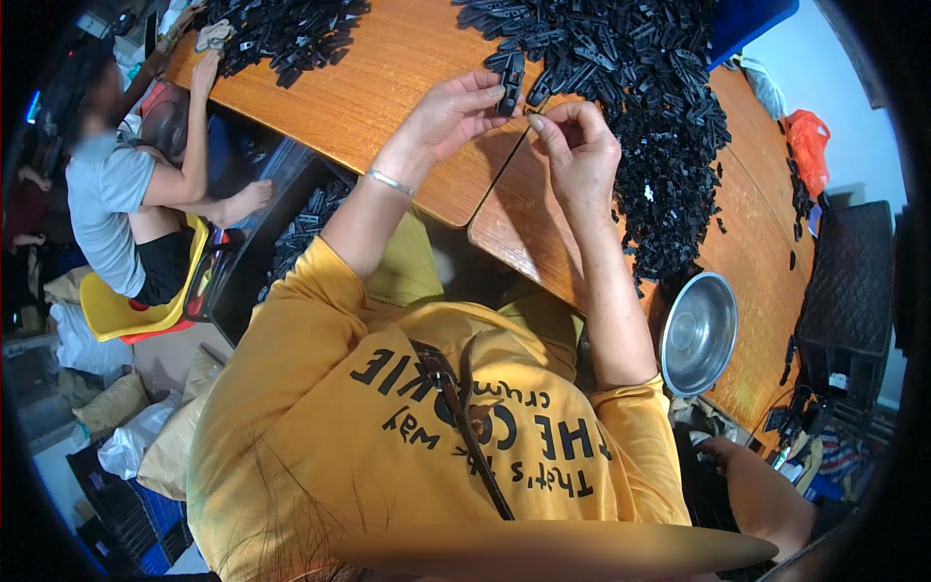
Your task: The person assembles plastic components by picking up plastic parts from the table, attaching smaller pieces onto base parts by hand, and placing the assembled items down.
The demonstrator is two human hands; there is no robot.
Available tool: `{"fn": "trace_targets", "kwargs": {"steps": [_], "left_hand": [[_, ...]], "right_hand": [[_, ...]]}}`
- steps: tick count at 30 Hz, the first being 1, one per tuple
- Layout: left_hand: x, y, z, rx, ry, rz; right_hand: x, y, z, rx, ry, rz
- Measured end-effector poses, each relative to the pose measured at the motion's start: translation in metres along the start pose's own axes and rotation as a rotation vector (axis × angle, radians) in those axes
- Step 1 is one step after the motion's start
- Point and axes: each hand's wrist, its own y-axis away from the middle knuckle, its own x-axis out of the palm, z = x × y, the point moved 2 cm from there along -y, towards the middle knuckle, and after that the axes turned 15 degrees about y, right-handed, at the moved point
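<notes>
A single black clip [510, 85] is held upright in the left hand [454, 114], its thumb and fingers closed around the piece just above the table [388, 58]. Right beside it, a small dark part [532, 113] seems to be pinched between the thumb and forefinger of the right hand [584, 155], with no gap seen at the tips; whether it touches the clip cannot be told.

The work on this one clip appears to be midway, as the two pieces are not seen joined. Much seems to be left: a large heap of black clips [582, 44] is spread along the far side, and a heap of smaller black parts [669, 194] lies next to it. Whether the clips in the left heap [286, 39] are finished cannot be judged.

The clips are long, narrow and slotted, apparently of hard plastic with a dull sheen. The tabletop is smooth, orange-brown and wood-grained, split by a seam. Near the right forearm, a round, shiny metal bowl [698, 330] is seen, and farther off, a crinkled orange bag [807, 150].
</notes>
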Motion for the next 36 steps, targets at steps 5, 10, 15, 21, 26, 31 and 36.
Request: {"fn": "trace_targets", "kwargs": {"steps": [5,10,15,21,26,31,36], "left_hand": [[0.020,0.010,0.005,0.010,-0.013,0.100],[0.034,0.016,0.004,0.006,-0.018,0.110],[0.039,0.019,0.005,-0.019,0.025,0.116],[0.032,0.019,0.003,-0.018,0.017,0.149],[0.027,0.019,0.000,-0.027,-0.051,0.126],[0.035,0.020,0.005,-0.016,-0.039,0.098],[0.036,0.020,0.014,-0.071,0.001,0.209]], "right_hand": [[-0.003,0.000,0.012,-0.084,-0.110,-0.164],[-0.007,0.001,0.019,-0.246,-0.006,-0.220],[-0.010,0.003,0.021,-0.305,0.062,-0.218],[-0.015,0.004,0.024,-0.360,0.124,-0.180],[-0.020,0.004,0.027,-0.378,0.142,-0.118],[-0.016,0.003,0.022,-0.348,0.086,-0.182],[-0.010,0.006,0.022,-0.248,0.021,-0.221]]}}
